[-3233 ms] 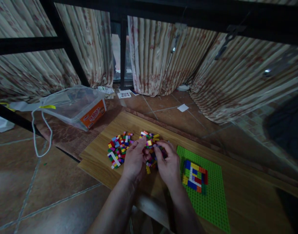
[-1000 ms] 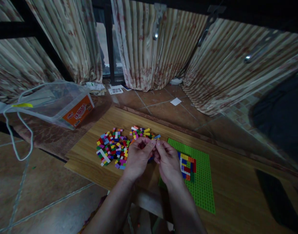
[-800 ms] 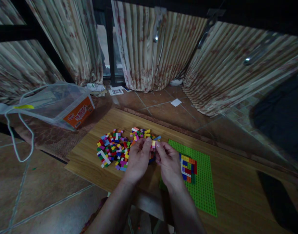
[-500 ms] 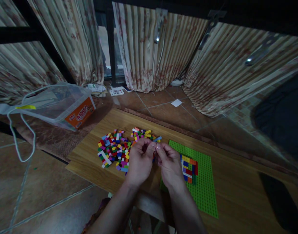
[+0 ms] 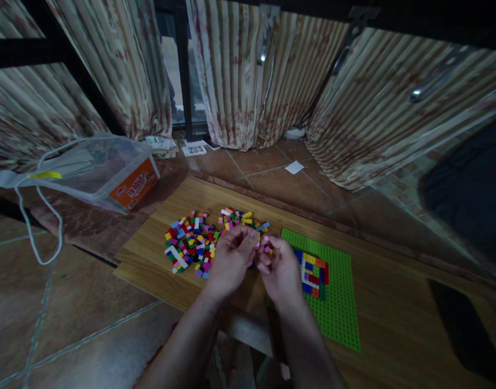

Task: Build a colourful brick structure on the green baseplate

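My left hand (image 5: 230, 260) and my right hand (image 5: 281, 270) meet over a low wooden board (image 5: 389, 319), fingertips pinched together on small toy bricks. A pink brick (image 5: 266, 238) shows at my right fingertips. What my left fingers pinch is too small to name. Just beyond my hands lies a pile of loose coloured bricks (image 5: 193, 244). Right of my hands a green studded baseplate (image 5: 335, 302) carries a small block of red, blue, yellow and white bricks (image 5: 313, 268).
A clear plastic tub with an orange label (image 5: 98, 173) and a white cord handle sits on the tiled floor at the left. Striped curtains (image 5: 264, 75) hang behind the board. Paper scraps (image 5: 293, 167) lie on the tiles. A dark shape fills the far right.
My hands lifted from the brick pile and came together, fingertips working small bricks. A pink brick now shows at my right fingers. The view shifted slightly.
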`<state>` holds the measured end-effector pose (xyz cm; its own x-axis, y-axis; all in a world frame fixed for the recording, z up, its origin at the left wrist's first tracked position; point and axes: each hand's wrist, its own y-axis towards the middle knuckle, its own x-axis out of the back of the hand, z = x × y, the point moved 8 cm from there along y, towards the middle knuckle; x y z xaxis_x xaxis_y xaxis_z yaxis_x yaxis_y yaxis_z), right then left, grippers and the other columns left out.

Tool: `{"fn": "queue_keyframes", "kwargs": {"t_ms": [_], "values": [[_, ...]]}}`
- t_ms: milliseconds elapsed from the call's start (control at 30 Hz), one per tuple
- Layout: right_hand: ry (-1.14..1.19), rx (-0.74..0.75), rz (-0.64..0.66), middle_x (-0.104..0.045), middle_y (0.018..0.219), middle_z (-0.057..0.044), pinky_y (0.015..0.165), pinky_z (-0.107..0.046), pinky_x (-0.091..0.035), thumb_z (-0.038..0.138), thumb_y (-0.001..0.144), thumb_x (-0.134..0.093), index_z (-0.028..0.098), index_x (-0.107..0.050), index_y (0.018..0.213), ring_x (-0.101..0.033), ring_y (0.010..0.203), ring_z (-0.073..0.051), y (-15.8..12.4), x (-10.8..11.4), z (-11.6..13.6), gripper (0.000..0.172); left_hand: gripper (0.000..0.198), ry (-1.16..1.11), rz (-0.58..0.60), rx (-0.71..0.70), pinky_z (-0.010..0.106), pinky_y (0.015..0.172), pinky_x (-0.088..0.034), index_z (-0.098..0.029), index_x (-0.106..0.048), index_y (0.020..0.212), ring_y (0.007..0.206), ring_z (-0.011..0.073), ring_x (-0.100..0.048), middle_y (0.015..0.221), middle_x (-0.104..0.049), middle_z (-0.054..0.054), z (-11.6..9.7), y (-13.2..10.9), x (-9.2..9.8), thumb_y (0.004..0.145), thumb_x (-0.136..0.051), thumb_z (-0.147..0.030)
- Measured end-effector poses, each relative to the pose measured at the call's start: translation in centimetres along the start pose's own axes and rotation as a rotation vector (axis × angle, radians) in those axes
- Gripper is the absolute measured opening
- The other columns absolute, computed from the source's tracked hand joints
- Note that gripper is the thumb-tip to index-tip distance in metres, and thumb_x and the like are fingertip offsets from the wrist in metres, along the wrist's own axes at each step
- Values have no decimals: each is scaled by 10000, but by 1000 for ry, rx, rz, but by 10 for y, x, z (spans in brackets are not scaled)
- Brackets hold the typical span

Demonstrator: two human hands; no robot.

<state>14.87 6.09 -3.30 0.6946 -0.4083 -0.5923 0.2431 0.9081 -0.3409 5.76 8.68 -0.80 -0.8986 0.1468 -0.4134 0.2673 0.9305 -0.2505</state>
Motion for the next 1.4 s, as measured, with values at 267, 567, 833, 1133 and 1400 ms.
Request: {"fn": "queue_keyframes", "kwargs": {"t_ms": [267,567,833,1133,1400], "values": [[-87,84,-6,-475,540,78,348,-176,-174,296,669,-628,186,-586,689,-304,395,-37,4,5,-1,119,272,66,23,-50,218,449,-449,-168,-595,702,452,115,-549,529,-589,-22,-3,-2,-7,682,-753,-388],[-163,21,-68,-490,528,66,355,-198,-199,590,770,-606,194,-615,764,-345,399,-56,0,3,-6,396,209,198,27,-86,238,401,-449,-178,-635,706,378,122,-530,502,-583,-24,5,0,-6,766,-680,-374],[-95,-27,-82,-527,521,49,385,-201,-253,524,755,-680,183,-639,712,-411,439,-71,-2,4,-10,346,287,253,-46,-99,219,395,-405,-172,-692,875,382,106,-491,501,-541,-35,12,5,5,844,-582,-435],[-100,35,62,-714,832,-37,546,-253,-472,326,774,-636,192,-742,905,-589,644,-132,-3,-6,-1,216,188,117,-134,-47,198,424,-411,-155,-674,829,478,104,-521,599,-582,-16,6,8,14,794,-608,-328],[-63,31,38,-742,880,-43,842,-372,-543,212,705,-735,199,-732,939,-681,808,-171,-2,1,2,234,234,-207,-259,40,205,601,-451,-130,-700,879,668,101,-583,820,-663,39,11,9,30,727,-634,-295]]}}
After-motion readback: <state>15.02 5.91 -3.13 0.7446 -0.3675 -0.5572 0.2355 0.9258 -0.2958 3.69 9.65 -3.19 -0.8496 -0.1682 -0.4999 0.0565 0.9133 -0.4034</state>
